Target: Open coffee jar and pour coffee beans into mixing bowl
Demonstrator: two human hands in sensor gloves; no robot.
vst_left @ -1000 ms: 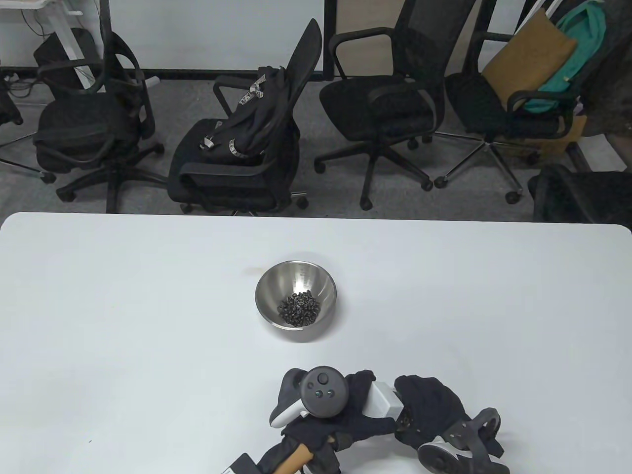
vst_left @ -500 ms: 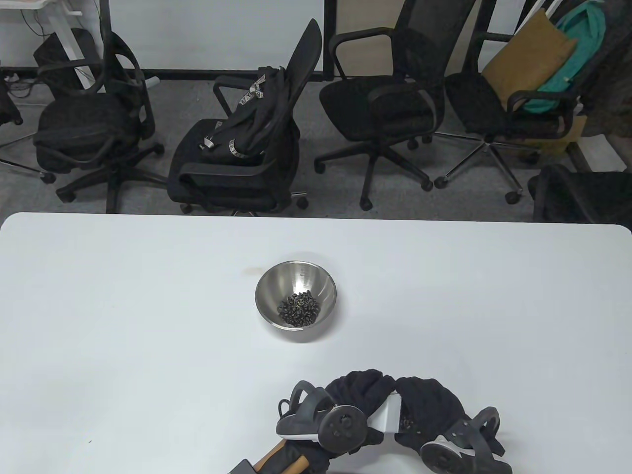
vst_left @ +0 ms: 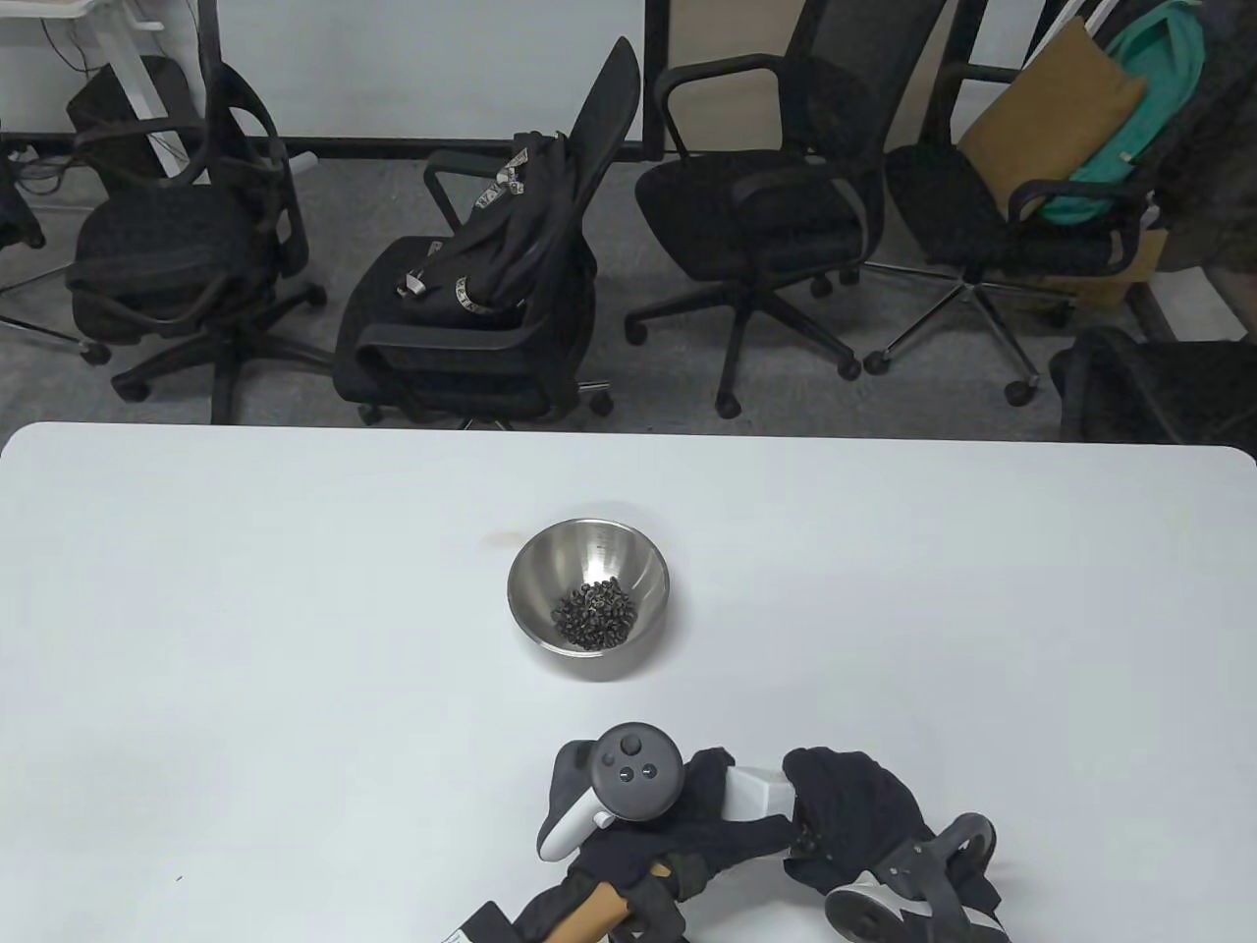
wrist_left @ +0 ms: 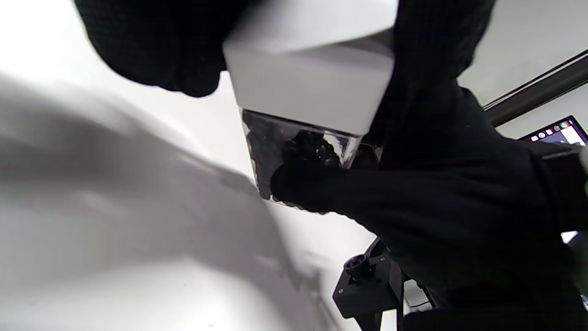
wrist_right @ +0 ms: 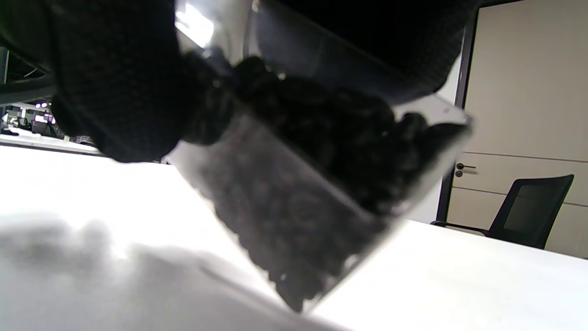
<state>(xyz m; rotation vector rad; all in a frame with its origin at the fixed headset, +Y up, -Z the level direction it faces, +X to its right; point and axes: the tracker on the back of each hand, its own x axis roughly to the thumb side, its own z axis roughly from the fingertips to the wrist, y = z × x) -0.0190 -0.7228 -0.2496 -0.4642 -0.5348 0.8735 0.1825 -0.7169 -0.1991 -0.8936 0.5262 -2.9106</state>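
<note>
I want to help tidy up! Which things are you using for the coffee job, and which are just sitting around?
For the job:
- coffee jar with white lid, gripped by left hand and right hand
- mixing bowl
- coffee beans in it

Just sitting around:
- office chairs
- black backpack
- tan cushion

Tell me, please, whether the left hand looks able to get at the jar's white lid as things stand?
Probably yes. The left hand is already on the white lid, its fingers curled over the top, while the right hand holds the jar body. Nothing lies between them.
</note>
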